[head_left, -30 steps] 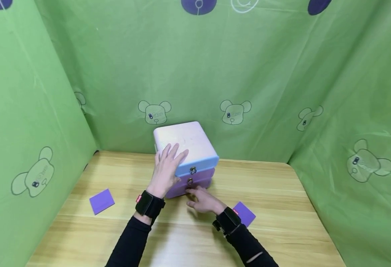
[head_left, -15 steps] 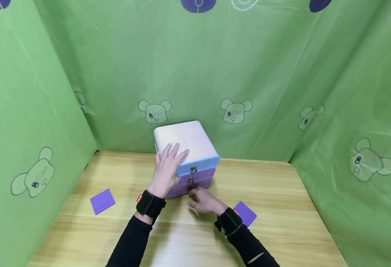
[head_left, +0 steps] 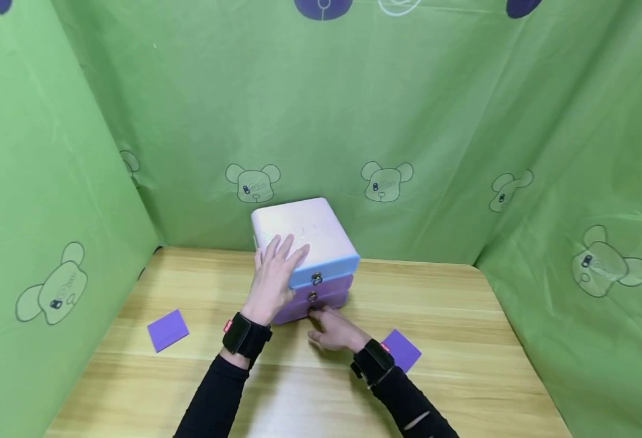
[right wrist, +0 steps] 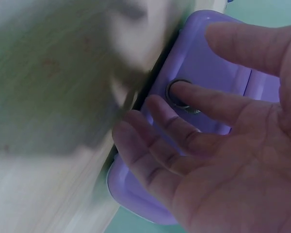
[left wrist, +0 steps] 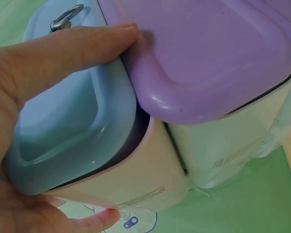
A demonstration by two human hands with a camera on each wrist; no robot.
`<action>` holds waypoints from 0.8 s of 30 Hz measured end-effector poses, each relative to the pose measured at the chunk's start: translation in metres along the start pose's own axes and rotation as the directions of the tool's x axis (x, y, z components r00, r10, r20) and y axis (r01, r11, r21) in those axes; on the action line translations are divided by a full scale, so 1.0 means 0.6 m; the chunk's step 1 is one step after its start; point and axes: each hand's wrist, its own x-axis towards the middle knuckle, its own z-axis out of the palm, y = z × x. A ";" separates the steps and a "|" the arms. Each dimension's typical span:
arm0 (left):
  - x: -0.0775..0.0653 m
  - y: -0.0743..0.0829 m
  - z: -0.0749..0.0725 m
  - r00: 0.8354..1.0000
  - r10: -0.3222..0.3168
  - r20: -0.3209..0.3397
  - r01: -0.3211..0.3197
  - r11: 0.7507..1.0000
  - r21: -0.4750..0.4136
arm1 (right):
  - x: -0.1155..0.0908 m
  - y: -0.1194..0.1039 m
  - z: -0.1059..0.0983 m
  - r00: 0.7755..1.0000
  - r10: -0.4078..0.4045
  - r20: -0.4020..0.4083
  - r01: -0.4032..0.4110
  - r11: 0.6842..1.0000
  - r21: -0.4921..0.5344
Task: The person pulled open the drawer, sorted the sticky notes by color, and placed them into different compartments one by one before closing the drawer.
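A small drawer box (head_left: 307, 231) with a pale pink top stands on the table, one blue drawer (head_left: 324, 270) above two purple ones. My left hand (head_left: 270, 283) rests on its top left part with spread fingers. In the left wrist view the thumb (left wrist: 102, 42) lies across the blue drawer, its tip at the purple drawer (left wrist: 208, 53) below. Low at the front is my right hand (head_left: 338, 329). Its nearly straight index finger (right wrist: 213, 102) has its tip inside the metal ring pull (right wrist: 170, 97) of the bottom drawer; the other fingers are loosely bent.
Two flat purple squares lie on the wooden table (head_left: 463, 340): one square (head_left: 168, 331) at the left, another square (head_left: 403, 353) partly behind the right wrist strap. Green cloth walls (head_left: 321, 109) with printed bear heads enclose the back and sides.
My right index fingertip has shifted slightly at the bottom drawer's ring pull. The left hand keeps its place on the box, and the drawers look unmoved.
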 end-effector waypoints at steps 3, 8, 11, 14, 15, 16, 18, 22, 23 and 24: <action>-0.001 0.000 0.002 1.000 -0.006 0.004 0.006 1.000 0.000 | 0.000 0.000 0.000 1.000 0.001 -0.026 0.000 1.000 0.017; 0.001 0.000 0.003 1.000 -0.010 0.002 0.010 1.000 -0.003 | 0.000 0.004 0.002 0.999 0.001 -0.053 0.001 1.000 0.032; 0.002 0.000 0.004 1.000 -0.009 -0.001 0.009 1.000 -0.006 | 0.000 0.007 0.003 0.998 0.005 -0.066 -0.003 1.000 0.027; 0.004 0.000 0.004 1.000 -0.004 -0.004 0.004 1.000 -0.011 | 0.000 0.008 0.003 0.997 0.001 -0.077 0.000 1.000 0.013; 0.004 0.000 0.004 1.000 -0.005 -0.003 0.005 1.000 -0.013 | -0.001 0.008 0.003 0.997 -0.003 -0.081 0.004 1.000 0.006; 0.004 0.000 0.004 1.000 -0.007 -0.003 0.007 1.000 -0.011 | -0.002 0.008 0.003 0.996 -0.009 -0.084 0.009 1.000 0.000; 0.003 0.000 0.004 1.000 -0.013 -0.002 0.013 1.000 -0.009 | -0.005 0.006 0.003 0.996 -0.017 -0.085 0.016 1.000 -0.011; 0.002 0.000 0.002 1.000 -0.023 0.000 0.023 1.000 -0.001 | -0.013 0.001 0.005 0.996 -0.019 -0.085 0.016 0.999 -0.030; 0.001 0.000 0.002 1.000 -0.023 0.000 0.023 1.000 -0.002 | -0.016 -0.001 0.006 0.996 -0.016 -0.087 0.013 0.999 -0.032; 0.001 0.000 0.001 1.000 -0.022 -0.002 0.022 1.000 -0.002 | -0.020 -0.003 0.007 0.996 -0.016 -0.090 0.013 0.999 -0.036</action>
